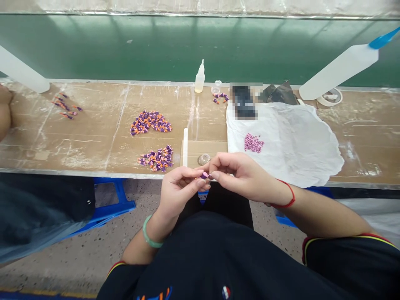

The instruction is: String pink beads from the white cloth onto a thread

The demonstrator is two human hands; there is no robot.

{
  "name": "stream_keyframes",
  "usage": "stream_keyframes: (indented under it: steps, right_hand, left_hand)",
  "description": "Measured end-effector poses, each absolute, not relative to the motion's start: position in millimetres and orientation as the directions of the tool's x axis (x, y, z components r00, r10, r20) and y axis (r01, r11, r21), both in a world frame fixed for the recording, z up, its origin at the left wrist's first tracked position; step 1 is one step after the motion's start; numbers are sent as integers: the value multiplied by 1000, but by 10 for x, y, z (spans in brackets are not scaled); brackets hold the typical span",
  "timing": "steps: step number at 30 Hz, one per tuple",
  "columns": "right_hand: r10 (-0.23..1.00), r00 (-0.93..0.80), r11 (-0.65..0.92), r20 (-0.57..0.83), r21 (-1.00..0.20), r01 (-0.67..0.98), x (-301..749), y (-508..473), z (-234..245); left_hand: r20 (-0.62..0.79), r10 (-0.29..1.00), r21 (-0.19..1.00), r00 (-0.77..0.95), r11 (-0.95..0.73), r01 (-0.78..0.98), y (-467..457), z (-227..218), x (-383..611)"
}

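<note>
My left hand [179, 189] and my right hand [237, 173] meet just in front of the table edge, above my lap. Both pinch one small purple piece [204, 176] between their fingertips. A green bangle sits on my left wrist and a red cord on my right. Two heaps of small purple and orange pieces lie on the brown table, one near the edge [157, 158] and a larger one behind it [150, 122]. A small cluster of pink beads [253, 143] rests on a white sheet [300, 141] to the right.
A small glue bottle [200, 77] stands at the back, with a clear cap [216, 86] and a few pieces beside it. A white stick [185, 146] and a round clear lid [203, 159] lie near the edge. Large white bottles lean at both sides. A tape roll [330, 97] is at the right.
</note>
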State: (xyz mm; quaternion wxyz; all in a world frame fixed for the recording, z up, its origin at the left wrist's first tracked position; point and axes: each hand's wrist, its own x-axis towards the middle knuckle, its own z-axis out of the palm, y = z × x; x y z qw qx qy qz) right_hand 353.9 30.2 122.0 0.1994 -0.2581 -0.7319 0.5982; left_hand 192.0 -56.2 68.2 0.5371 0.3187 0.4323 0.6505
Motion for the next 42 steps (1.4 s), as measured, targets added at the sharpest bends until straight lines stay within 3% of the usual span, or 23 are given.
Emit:
stream_keyframes:
  steps: [16,31,34,37,40,42]
  right_hand:
    - [584,-783,508,214,-849,146,3564,277,1292]
    - [544,-799,652,255,-729,211,3589,257,1237]
    - [534,-813,595,231,-786,167,3644,289,1245]
    - [585,-785,518,203,-838,170,3729,331,1250]
    - [655,-732,486,188,-847,217,3830,379,1216]
    - [689,-700,474,188,-848,239,3902,415,1167]
  left_hand:
    - [12,965,916,-263,-116,-383,-581,771,1996]
    - [22,969,922,-245,-114,-369,-566,729,1988]
    - [63,973,959,-221,-120,-257,-583,753,1965]
    - [164,962,985,-220,-171,-15,-598,786,1935]
    - [278,942,951,-189,-242,191,-574,781,1869]
    - [279,948,929,-155,-226,293,-519,745,1762]
